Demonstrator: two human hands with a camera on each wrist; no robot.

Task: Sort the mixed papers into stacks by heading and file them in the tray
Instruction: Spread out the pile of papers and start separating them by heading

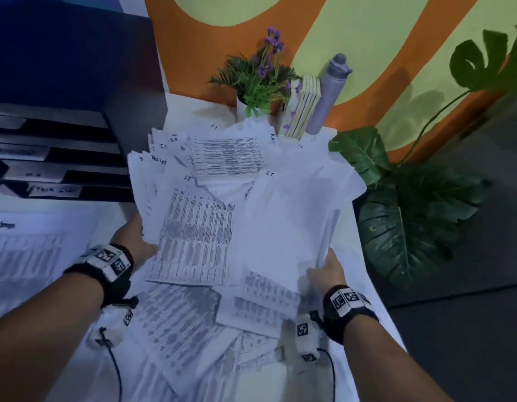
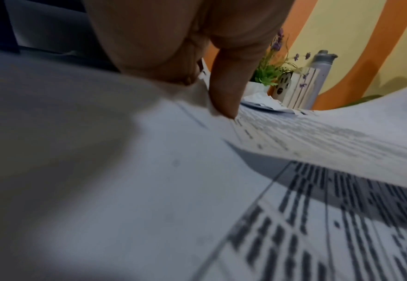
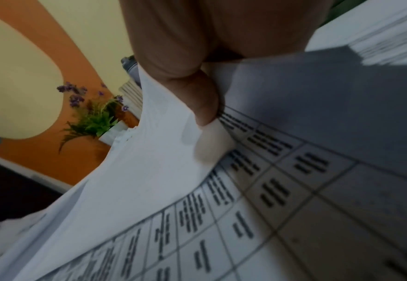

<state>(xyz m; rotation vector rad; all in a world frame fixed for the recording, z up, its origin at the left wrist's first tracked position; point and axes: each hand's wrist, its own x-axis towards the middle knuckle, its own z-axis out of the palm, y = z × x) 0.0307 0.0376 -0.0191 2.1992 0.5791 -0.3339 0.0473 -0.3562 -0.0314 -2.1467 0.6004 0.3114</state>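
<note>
The left hand (image 1: 141,245) and the right hand (image 1: 328,272) each pinch opposite edges of the paper pile (image 1: 239,216) beside the tray (image 1: 57,158).

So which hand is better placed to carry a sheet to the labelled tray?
Probably left: the left hand grips the paper pile on the side nearest the black tray; the right hand holds the far side.

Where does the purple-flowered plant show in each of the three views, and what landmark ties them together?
Head: purple-flowered plant top centre, behind the paper pile.
Left wrist: upper right, just right of the thumb.
Right wrist: left of centre, against the orange wall.
Shared landmark: the grey bottle, right of the plant in all three.
</note>
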